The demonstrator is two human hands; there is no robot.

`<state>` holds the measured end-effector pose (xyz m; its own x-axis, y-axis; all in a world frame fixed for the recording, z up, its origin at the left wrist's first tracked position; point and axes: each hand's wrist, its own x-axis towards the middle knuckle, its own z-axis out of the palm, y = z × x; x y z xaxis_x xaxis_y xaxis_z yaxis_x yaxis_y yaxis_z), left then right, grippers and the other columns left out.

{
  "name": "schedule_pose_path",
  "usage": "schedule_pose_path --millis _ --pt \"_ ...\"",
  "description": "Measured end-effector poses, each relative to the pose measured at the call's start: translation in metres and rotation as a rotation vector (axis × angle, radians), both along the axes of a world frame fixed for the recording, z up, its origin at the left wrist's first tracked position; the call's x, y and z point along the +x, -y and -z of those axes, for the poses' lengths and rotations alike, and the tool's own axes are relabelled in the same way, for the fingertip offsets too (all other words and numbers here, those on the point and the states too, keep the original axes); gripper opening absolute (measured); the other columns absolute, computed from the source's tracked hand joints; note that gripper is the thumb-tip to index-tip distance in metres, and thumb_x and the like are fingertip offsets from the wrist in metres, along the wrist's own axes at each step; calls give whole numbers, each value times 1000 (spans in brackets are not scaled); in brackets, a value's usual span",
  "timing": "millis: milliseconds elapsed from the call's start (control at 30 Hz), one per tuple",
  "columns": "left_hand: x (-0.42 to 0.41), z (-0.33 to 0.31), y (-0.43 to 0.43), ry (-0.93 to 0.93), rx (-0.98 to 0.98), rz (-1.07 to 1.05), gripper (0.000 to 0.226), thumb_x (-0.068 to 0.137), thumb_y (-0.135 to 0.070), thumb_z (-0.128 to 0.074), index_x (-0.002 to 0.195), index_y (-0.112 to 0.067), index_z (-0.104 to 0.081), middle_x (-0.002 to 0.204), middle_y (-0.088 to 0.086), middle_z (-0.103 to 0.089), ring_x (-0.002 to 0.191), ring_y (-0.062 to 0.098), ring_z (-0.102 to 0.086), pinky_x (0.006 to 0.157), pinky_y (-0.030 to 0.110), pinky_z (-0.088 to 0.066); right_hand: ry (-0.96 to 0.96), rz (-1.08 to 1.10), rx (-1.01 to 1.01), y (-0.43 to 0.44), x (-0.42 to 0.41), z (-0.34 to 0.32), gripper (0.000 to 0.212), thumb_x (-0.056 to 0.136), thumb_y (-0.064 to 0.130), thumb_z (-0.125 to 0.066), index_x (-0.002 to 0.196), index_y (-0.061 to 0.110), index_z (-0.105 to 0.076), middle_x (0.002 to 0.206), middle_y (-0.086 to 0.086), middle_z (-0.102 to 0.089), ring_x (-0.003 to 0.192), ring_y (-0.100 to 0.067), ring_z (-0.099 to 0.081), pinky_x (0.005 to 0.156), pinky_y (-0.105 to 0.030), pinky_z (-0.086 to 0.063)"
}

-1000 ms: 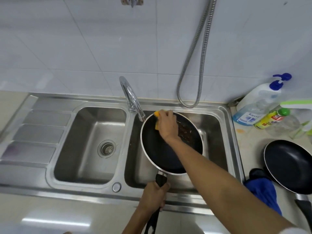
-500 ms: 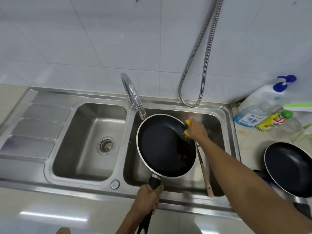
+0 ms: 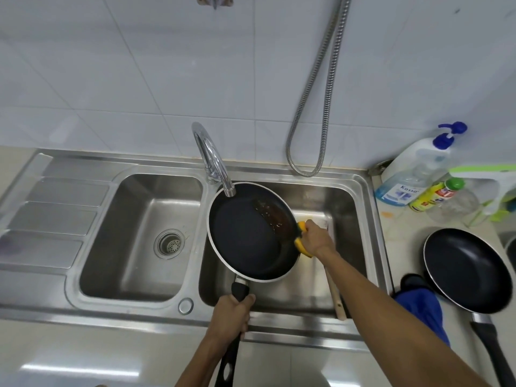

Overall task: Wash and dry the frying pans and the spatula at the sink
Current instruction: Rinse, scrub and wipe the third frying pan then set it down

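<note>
A person scrubs a frying pan (image 3: 245, 236) at a steel double sink (image 3: 360, 219), holding it over the basin right of the tap (image 3: 213, 160). The tap's spout ends over the pan's far rim. The left hand (image 3: 231, 314), nearer the camera than the tap, has its grip wrapped tight round the pan's black handle (image 3: 239, 291), fingers and thumb curled about it. The right hand (image 3: 315, 238), further right of the tap, has its grip pinching a yellow sponge (image 3: 301, 245) against the pan's right rim. A brown patch of residue (image 3: 272, 215) clings to the pan's inside wall on the side away from the tap, just beside the sponge.

The spatula (image 3: 336, 300) lies in the same basin right of the tap, under the right forearm (only its pale wooden handle shows clearly). A second frying pan (image 3: 466, 270) sits on the worktop (image 3: 396, 233) far right of the tap, beyond the sink's edge, partly overlapping a blue cloth (image 3: 421, 308). Behind that pan, still right of the tap and against the tiled wall, stand a pump bottle (image 3: 413, 174) with a blue head and a yellow bottle (image 3: 431, 195) with a green cap, touching each other. A metal hose (image 3: 315, 107) hangs in a loop down the wall just right of the tap. Left of the tap lie the other basin, with its drain (image 3: 169, 244), and the ribbed draining board (image 3: 50, 213).
</note>
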<state>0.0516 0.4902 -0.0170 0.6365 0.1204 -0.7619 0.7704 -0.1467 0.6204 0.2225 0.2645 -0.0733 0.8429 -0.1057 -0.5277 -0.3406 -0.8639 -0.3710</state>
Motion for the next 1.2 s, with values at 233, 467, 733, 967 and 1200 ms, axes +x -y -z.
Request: schedule_pose_path --millis 233,467,733,967,1200 --pt "0 1 -2 6 31 2 44 98 -21 -65 57 -14 -48 45 2 -45 36 15 -41 43 24 -38 -37 -28 -21 -7 -20 -5 30 96 26 -51 123 13 -51 122 -18 -61 108 -38 -60 85 -37 -44" --pt "1 0 -3 24 31 15 41 99 -23 -63 61 -10 -55 46 4 -47 37 15 -43 41 26 -40 -48 -133 -16 -12 -39 -14 12 94 27 -51 103 19 -49 117 -13 -64 103 -33 -59 83 -36 -46" --pt "8 -4 4 43 4 -10 33 100 -19 -59 70 -7 -53 49 4 -44 37 13 -41 41 24 -39 -160 -326 65 -24 -51 -32 7 96 25 -51 99 20 -49 113 -9 -61 94 -24 -54 80 -33 -43" --pt "17 -1 12 47 66 -31 33 99 -19 -58 69 -7 -56 49 4 -48 37 14 -44 42 24 -40 -281 -108 327 -11 -52 -44 11 97 30 -53 101 20 -59 103 -2 -60 94 -20 -58 86 -38 -54" --pt "15 4 23 92 178 -15 32 99 -19 -60 71 -4 -63 49 5 -57 39 15 -54 50 28 -48 -317 187 600 20 -47 -54 11 101 30 -52 101 21 -58 100 -8 -67 88 -22 -65 79 -36 -57"
